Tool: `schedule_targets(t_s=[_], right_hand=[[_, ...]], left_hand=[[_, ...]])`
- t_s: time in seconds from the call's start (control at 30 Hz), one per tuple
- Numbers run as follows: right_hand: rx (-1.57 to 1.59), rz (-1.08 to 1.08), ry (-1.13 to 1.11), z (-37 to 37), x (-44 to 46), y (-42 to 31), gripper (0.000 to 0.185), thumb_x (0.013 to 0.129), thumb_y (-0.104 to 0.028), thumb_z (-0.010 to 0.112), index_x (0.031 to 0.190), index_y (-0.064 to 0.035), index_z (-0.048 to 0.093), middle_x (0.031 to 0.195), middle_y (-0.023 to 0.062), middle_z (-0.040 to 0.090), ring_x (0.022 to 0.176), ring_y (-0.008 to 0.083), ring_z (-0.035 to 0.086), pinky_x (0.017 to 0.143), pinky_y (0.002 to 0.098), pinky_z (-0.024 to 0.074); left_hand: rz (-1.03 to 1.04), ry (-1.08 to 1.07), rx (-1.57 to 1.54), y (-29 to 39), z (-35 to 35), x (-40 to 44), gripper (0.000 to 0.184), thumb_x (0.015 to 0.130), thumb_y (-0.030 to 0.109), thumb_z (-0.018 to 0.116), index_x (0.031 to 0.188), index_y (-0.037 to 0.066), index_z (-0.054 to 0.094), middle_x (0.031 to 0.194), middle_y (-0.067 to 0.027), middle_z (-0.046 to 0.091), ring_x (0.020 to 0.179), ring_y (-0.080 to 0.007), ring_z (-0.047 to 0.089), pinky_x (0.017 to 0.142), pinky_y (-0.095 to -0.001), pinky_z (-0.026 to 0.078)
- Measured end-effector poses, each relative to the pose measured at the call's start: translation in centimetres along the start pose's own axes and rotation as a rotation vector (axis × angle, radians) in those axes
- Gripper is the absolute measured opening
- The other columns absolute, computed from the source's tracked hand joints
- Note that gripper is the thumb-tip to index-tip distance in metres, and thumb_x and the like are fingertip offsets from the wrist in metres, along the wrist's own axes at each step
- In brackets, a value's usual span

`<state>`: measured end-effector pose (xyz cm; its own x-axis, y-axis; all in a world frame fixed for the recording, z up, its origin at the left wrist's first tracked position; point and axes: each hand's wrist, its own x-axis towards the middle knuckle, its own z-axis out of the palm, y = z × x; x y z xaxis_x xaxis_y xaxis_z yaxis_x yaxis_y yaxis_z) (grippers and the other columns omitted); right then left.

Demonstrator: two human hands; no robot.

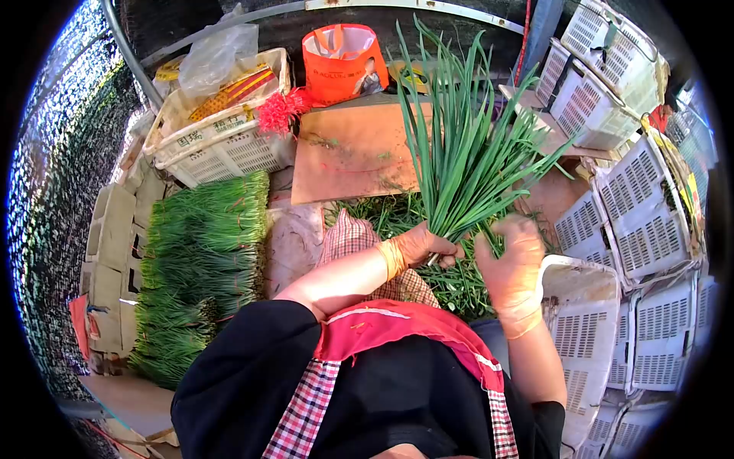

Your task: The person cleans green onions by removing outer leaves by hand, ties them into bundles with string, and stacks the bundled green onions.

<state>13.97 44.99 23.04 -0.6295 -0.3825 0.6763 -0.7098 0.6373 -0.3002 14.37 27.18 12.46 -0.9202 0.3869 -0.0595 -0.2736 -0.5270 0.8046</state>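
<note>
A fanned bunch of long green leafy stalks [462, 157] rises upright from my left hand [428, 246], whose fingers are wrapped round its lower end. Just to the right of the bunch, my right hand [512, 256] is raised and blurred by motion, so what its fingers do is unclear. Both hands wear thin orange gloves. Loose green leaves and trimmings [466, 287] lie in front of my body, below the hands. Tied green bundles [206, 260] are stacked in a thick pile on the left.
A brown board [355, 153] lies ahead, with an orange bag [344, 65] behind it. White crates [229, 153] stand at the back left. More crates [642, 206] are stacked on the right, near a white basket [581, 329]. Red string [283, 112] hangs on the left crate.
</note>
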Motion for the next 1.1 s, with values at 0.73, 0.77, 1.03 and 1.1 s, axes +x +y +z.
schedule_targets(t_s=[0.73, 0.77, 1.03, 1.1], right_hand=[[-0.055, 0.038, 0.118, -1.4, 4.5, 7.9, 0.006, 0.068, -0.003, 0.062, 0.067, -0.0005, 0.057, 0.113, 0.0137, 0.059, 0.113, 0.0332, 0.047, 0.097, 0.0395, 0.0359], [-0.140, -0.007, 0.116, -2.6, 4.7, 7.6, 0.005, 0.068, -0.002, 0.062, 0.067, -0.0003, 0.057, 0.113, 0.0134, 0.059, 0.113, 0.0326, 0.047, 0.096, 0.0389, 0.0364], [0.534, 0.398, -0.233, -1.6, 1.3, 10.7, 0.015, 0.071, -0.011, 0.069, 0.076, 0.0006, 0.061, 0.097, 0.0111, 0.064, 0.083, 0.0202, 0.059, 0.074, 0.0305, 0.0460], [-0.473, 0.389, -0.769, 0.1, 0.6, 10.5, 0.036, 0.063, -0.034, 0.076, 0.080, -0.0033, 0.066, 0.105, 0.0174, 0.061, 0.087, 0.0332, 0.060, 0.079, 0.0384, 0.0477]], left_hand=[[0.134, -0.031, 0.083, 2.2, -1.4, -0.6, 0.055, 0.065, 0.002, 0.062, 0.119, 0.003, 0.051, 0.099, -0.0155, 0.062, 0.063, -0.0157, 0.056, 0.055, -0.0267, 0.046], [0.136, -0.027, 0.084, 2.5, -1.6, -0.5, 0.055, 0.065, 0.002, 0.062, 0.119, 0.003, 0.051, 0.099, -0.0155, 0.062, 0.063, -0.0157, 0.056, 0.055, -0.0267, 0.046], [0.132, 0.241, 0.399, 4.0, -5.4, -0.7, 0.039, 0.069, 0.003, 0.069, 0.107, 0.005, 0.062, 0.096, -0.0051, 0.064, 0.082, -0.0152, 0.060, 0.062, -0.0266, 0.049], [0.152, 0.368, 0.445, 3.5, -7.0, -0.7, 0.037, 0.069, 0.007, 0.071, 0.105, 0.003, 0.062, 0.096, -0.0058, 0.065, 0.087, -0.0149, 0.059, 0.071, -0.0276, 0.048]])
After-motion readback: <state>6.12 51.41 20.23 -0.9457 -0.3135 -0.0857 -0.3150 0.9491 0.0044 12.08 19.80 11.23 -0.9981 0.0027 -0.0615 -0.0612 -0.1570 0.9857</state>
